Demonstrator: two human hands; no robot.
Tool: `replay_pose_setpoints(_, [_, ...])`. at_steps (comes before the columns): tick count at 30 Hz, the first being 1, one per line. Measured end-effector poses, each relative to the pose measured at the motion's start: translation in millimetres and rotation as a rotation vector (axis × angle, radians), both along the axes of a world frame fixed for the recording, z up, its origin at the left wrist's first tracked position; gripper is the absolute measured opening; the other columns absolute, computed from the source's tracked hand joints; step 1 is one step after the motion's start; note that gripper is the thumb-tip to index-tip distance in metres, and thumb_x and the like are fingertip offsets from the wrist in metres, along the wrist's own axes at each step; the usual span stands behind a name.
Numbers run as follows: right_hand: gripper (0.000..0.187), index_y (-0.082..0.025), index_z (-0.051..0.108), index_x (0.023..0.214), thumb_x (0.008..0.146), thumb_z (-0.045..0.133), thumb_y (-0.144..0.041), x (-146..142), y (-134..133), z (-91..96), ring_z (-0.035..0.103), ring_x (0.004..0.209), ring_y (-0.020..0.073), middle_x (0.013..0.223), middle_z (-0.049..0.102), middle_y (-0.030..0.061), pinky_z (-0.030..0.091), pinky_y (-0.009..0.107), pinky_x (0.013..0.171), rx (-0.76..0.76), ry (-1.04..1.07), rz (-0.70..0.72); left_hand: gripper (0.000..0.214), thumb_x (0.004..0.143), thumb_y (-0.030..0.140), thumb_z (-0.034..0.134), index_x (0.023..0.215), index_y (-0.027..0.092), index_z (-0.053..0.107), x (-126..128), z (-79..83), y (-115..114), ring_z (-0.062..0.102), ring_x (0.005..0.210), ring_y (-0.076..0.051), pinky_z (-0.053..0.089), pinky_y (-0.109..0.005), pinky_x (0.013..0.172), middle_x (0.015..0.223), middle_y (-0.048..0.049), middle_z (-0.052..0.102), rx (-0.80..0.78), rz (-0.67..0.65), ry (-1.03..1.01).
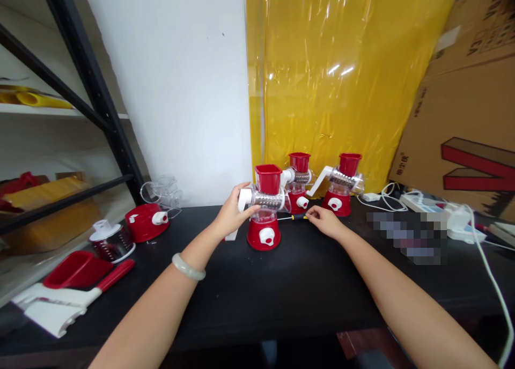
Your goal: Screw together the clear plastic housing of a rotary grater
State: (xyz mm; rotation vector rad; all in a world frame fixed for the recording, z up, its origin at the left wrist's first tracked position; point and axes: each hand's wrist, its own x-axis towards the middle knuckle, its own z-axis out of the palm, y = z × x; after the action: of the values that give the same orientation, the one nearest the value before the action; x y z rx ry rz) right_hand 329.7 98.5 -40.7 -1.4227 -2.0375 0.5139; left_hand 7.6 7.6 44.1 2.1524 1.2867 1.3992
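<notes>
A red and white rotary grater [268,200] with a metal drum stands upright on the black table. My left hand [235,207] is closed around its left side, at the white crank end of the drum. To the right of the grater, a screwdriver [296,217] with a yellow and black handle lies low near the tabletop, its shaft pointing left. The fingers of my right hand [322,220] pinch the end of that handle. Just behind are a second assembled grater [298,194] and a third grater [341,189], its white crank slanting down to the left.
At left on the table [233,288] lie a red base [147,221], a loose drum [111,240], a red hopper [82,270], a white crank [60,310] and clear plastic parts [163,193]. A power strip [426,203] with white cables and a large cardboard box [462,111] occupy the right.
</notes>
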Motion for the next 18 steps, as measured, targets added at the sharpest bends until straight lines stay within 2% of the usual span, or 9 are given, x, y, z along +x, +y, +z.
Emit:
replay_pose_setpoints(3, [0.032,-0.019,0.06,0.124,0.095,0.061,-0.033,-1.7,-3.1,0.8,0.065,0.103,0.0224,0.126,0.063,0.0088,0.056,0.044,0.086,0.02,0.024,-0.002,0.071,0.088,0.043,0.06,0.147,0.017,0.03,-6.1,-4.0,0.4,0.065,0.103,-0.023,0.048,-0.043,0.096,0.122,-0.0123,0.064,-0.029,-0.037,0.003])
replay_pose_setpoints(6, [0.032,-0.019,0.06,0.124,0.095,0.061,-0.034,-4.3,-7.9,5.4,0.066,0.102,0.0221,0.126,0.063,0.0086,0.056,0.043,0.085,0.085,0.077,0.004,0.075,0.089,0.042,0.059,0.151,0.017,0.025,-9.9,-5.1,-0.9,0.065,0.107,-0.023,0.048,-0.04,0.098,0.13,-0.0136,0.061,-0.01,-0.025,0.051])
replay_pose_setpoints(9, [0.028,-0.017,0.062,0.119,0.095,0.06,-0.033,-10.9,-15.4,23.7,0.067,0.095,0.0203,0.115,0.067,0.0074,0.057,0.042,0.082,0.226,0.154,0.016,0.079,0.09,0.043,0.058,0.154,0.017,0.021,-11.5,-4.5,-2.1,0.062,0.115,-0.026,0.046,-0.04,0.101,0.137,-0.0156,0.058,0.015,0.0,0.096])
replay_pose_setpoints(11, [0.023,-0.019,0.063,0.114,0.098,0.05,-0.029,-19.8,-23.0,46.9,0.066,0.093,0.0205,0.102,0.069,0.008,0.054,0.042,0.088,0.359,0.204,0.035,0.08,0.091,0.044,0.057,0.156,0.018,0.018,-12.1,-4.4,-2.6,0.06,0.121,-0.027,0.044,-0.041,0.104,0.141,-0.0162,0.055,0.012,0.008,0.111])
replay_pose_setpoints(12, [0.023,-0.019,0.062,0.114,0.098,0.048,-0.028,-25.9,-27.9,61.5,0.066,0.095,0.0218,0.102,0.068,0.0085,0.053,0.043,0.089,0.424,0.221,0.052,0.081,0.091,0.045,0.056,0.156,0.019,0.018,-12.4,-4.6,-2.9,0.058,0.125,-0.028,0.043,-0.042,0.106,0.144,-0.0161,0.053,0.013,0.013,0.118])
replay_pose_setpoints(15, [0.025,-0.02,0.06,0.116,0.094,0.053,-0.029,-49.8,-45.1,112.2,0.062,0.108,0.0247,0.115,0.064,0.0111,0.048,0.044,0.097,0.596,0.223,0.14,0.081,0.091,0.046,0.056,0.157,0.019,0.017,-13.0,-5.4,-4.0,0.052,0.133,-0.029,0.04,-0.041,0.109,0.149,-0.0151,0.049,0.028,0.032,0.135])
replay_pose_setpoints(18, [0.026,-0.022,0.062,0.116,0.092,0.058,-0.03,-76.3,-60.5,158.7,0.057,0.117,0.0254,0.118,0.065,0.0095,0.042,0.045,0.103,0.686,0.145,0.266,0.081,0.091,0.048,0.055,0.157,0.02,0.017,-13.6,-6.5,-5.7,0.054,0.131,-0.03,0.043,-0.04,0.105,0.148,-0.0154,0.05,0.036,0.061,0.164])
